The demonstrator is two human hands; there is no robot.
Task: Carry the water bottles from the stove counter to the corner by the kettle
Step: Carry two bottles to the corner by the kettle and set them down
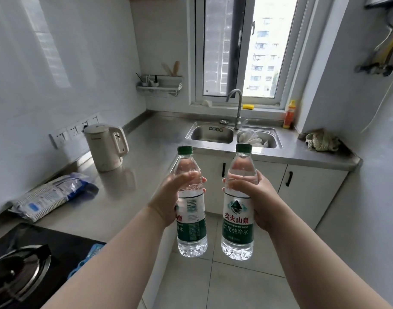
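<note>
I hold two clear water bottles with green caps and green-and-white labels upright in the air over the floor. My left hand (173,195) grips the left bottle (192,228) around its upper body. My right hand (253,197) grips the right bottle (238,224) the same way. The cream electric kettle (105,149) stands on the steel counter (146,152) to the left, ahead of both bottles, near the wall sockets. The corner of the counter lies beyond the kettle, below a small wall shelf.
A black gas stove (23,264) sits at the bottom left, with a blue-and-white packet (50,195) between it and the kettle. A double sink (233,134) with a tap lies under the window. A rag (321,140) and an orange bottle (289,114) are at the right.
</note>
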